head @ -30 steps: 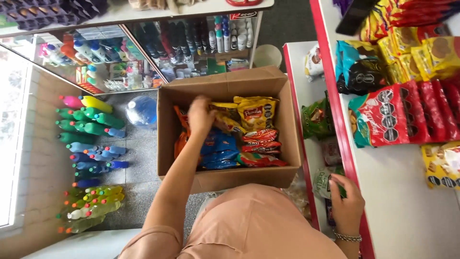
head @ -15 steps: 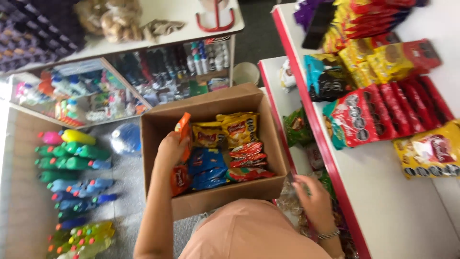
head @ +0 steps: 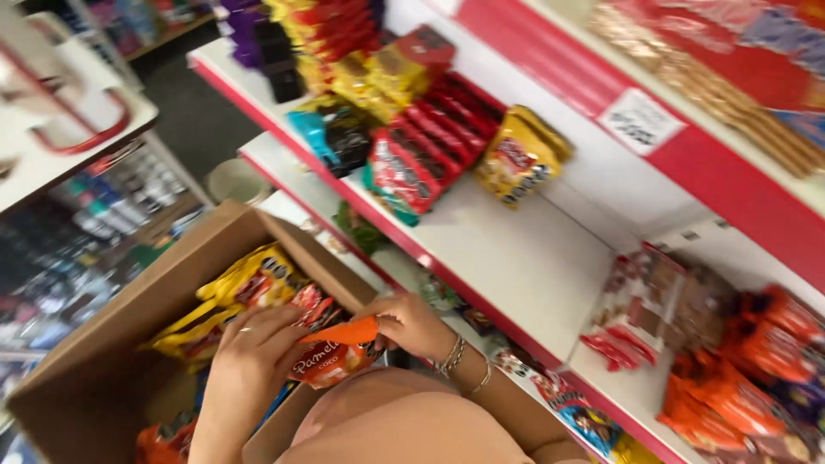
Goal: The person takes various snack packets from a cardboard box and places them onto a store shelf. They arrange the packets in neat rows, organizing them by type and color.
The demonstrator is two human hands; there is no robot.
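I see both hands meeting over the open cardboard box [head: 103,361]; my left hand [head: 258,348] cups an orange snack packet [head: 335,348] from below, fingers curled around it, while my right hand [head: 412,322] pinches its top edge; the packet sits just above the box, beside the yellow packets [head: 245,288] inside; it looks light, soft and crinkly, probably slick foil, though blur makes that hard to confirm; I'd grip it by the sealed edges, not the middle; the white shelf [head: 516,258] is near.

Left hand [head: 253,357] raised with fingers curled in a grip, right hand [head: 412,322] pinching closed, braceleted wrist bent, hands close together
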